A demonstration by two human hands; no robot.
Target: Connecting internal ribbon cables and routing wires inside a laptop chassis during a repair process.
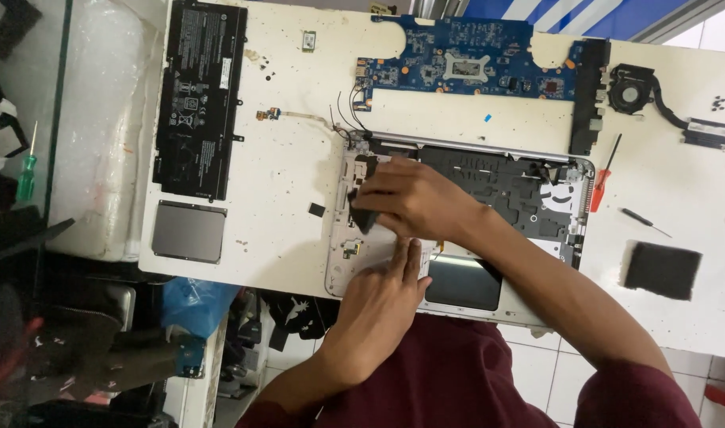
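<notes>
Our right hand (pixel 414 198) had its fingers (pixel 370 208) clenched on a small black part (pixel 363 219) at the left end of the opened laptop base (pixel 457 238), and our left hand (pixel 386 297) lay flat beside it with its fingers (pixel 406 257) released, pressing on the pale palm rest. The base sat at the near edge of the white surface (pixel 291 182), its dark inner plate showing past our right wrist. Beyond it lay the blue circuit board (pixel 457 67), and further left the long black battery (pixel 198 95) with a grey touchpad plate (pixel 189 231) just below it. To the right we saw a red screwdriver (pixel 602 186), a black foam square (pixel 662 270) and a cooling fan (pixel 632 89) with its heat pipe. A green screwdriver (pixel 26 176) lay well off to the left.
</notes>
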